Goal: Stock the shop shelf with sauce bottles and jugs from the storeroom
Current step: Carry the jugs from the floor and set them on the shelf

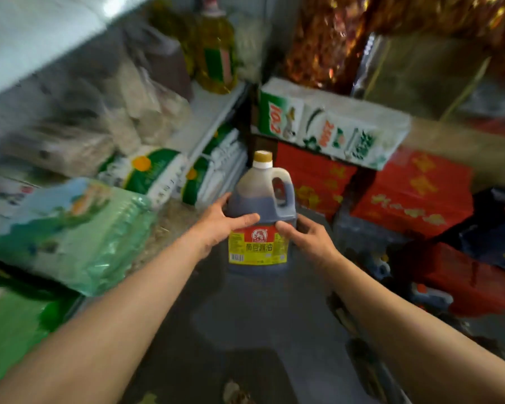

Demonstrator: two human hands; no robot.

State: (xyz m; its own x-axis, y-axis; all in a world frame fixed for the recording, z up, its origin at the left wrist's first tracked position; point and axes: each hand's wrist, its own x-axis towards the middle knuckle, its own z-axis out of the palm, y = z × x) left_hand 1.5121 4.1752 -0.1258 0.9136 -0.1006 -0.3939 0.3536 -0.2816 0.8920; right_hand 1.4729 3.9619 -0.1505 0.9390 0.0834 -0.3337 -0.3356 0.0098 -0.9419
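**Both hands on soy sauce jug, storeroom aisle**

Nearest: two bare forearms reach fwd from bottom corners over dark grey floor (254, 316). L hand (216, 225) wraps the jug's left shoulder, fingers curled round the far side, thumb lying across the front just above the label. R hand (306, 237) grips the right side at label height, thumb pressed on the front, fingers curled behind. Between them the sauce jug (261, 205) is upright, held w/ both hands; can't tell if its base touches the floor. Dark liquid inside, gold cap (263, 156) on a white neck, moulded handle on the right side, red-and-yellow label facing the camera.

Left, near: green plastic-wrapped packs (70, 228) stacked low. Behind them, white/green sacks (155, 173) w/ orange dots, on and under a white shelf (213, 112). Right of jug: red cartons (414, 193) w/ yellow print, stacked. On top of them a white-and-green wrapped pack (333, 123). Far left-centre, on the shelf top: yellow oil jug (216, 53), blurred. Far right, top: shiny red-gold foil stuff (327, 39), too blurred to ID.
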